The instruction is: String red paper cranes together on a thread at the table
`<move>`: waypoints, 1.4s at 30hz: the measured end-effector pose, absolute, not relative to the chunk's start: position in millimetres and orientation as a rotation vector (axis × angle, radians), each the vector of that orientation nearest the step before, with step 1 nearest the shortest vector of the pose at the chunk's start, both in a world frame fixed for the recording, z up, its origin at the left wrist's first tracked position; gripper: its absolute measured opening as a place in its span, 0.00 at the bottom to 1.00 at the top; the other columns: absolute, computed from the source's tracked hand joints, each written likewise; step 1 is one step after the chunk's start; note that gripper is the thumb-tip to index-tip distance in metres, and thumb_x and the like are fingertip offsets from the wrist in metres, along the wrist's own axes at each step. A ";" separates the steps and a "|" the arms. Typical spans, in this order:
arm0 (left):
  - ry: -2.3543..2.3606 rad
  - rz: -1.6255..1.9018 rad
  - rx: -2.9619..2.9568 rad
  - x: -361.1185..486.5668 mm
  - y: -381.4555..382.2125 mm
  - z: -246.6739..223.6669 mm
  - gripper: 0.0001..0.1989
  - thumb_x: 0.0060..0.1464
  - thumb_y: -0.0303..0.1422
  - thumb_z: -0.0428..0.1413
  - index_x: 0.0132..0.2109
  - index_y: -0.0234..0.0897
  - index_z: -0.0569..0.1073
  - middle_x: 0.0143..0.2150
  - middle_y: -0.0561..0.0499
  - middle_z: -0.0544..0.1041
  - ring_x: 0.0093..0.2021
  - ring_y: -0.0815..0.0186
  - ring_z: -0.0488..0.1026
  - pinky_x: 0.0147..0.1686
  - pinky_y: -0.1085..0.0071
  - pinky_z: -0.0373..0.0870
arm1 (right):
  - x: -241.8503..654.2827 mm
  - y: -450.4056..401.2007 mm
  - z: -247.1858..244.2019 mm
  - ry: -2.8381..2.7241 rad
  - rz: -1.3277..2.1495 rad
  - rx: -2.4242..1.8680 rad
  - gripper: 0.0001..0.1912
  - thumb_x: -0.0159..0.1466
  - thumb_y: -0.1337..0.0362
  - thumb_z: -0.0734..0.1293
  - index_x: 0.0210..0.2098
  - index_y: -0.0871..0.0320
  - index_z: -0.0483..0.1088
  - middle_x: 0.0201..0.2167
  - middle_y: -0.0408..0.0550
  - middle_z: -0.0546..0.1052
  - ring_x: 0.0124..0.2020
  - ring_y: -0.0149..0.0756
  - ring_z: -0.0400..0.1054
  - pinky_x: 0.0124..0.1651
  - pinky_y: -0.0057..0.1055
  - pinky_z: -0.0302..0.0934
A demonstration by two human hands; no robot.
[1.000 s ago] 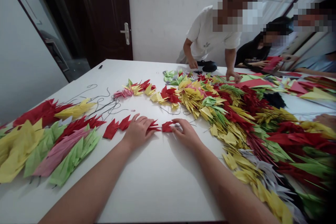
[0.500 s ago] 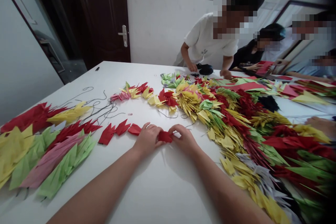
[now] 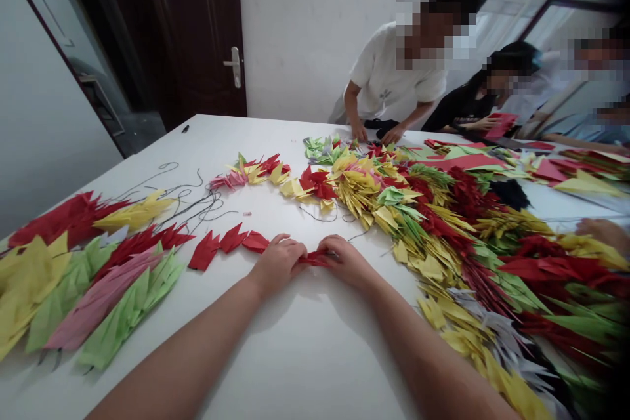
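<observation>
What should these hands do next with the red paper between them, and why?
Perhaps nudge the red paper slightly left, since the left hand and right hand both have fingers on it, and other red pieces lie in a row just left.

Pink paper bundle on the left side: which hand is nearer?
Left. The left hand is right of the pink bundle, past a green bundle; the right hand is farther right, both holding red folded paper.
</observation>
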State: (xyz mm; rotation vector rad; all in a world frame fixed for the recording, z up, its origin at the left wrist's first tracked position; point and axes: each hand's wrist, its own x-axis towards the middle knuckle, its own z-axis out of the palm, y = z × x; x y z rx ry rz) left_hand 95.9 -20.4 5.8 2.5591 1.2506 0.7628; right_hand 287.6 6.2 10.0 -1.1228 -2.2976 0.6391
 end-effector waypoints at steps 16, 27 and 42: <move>1.323 0.759 2.374 91.5 -28.8 15.5 0.14 0.54 0.28 0.50 0.48 0.38 0.70 0.41 0.49 0.77 0.42 0.63 0.72 0.44 0.68 0.68 | 303.0 5.0 15.2 -2.225 0.776 -1.412 0.11 0.59 0.58 0.58 0.30 0.57 0.68 0.18 0.39 0.64 0.21 0.27 0.55 0.25 0.24 0.48; 1.321 0.825 2.373 88.6 -27.1 11.4 0.12 0.56 0.32 0.49 0.46 0.38 0.72 0.41 0.49 0.77 0.42 0.63 0.72 0.45 0.65 0.67 | 304.8 1.3 22.2 -2.016 0.798 -1.275 0.14 0.58 0.53 0.58 0.29 0.58 0.64 0.16 0.37 0.57 0.19 0.26 0.49 0.23 0.24 0.45; 1.528 1.183 2.584 71.3 -31.3 35.5 0.25 0.53 0.45 0.50 0.53 0.35 0.64 0.55 0.44 0.68 0.59 0.58 0.59 0.60 0.59 0.53 | 319.3 21.1 6.1 -1.450 0.925 -1.372 0.17 0.50 0.49 0.63 0.27 0.57 0.61 0.14 0.35 0.58 0.16 0.24 0.49 0.19 0.23 0.42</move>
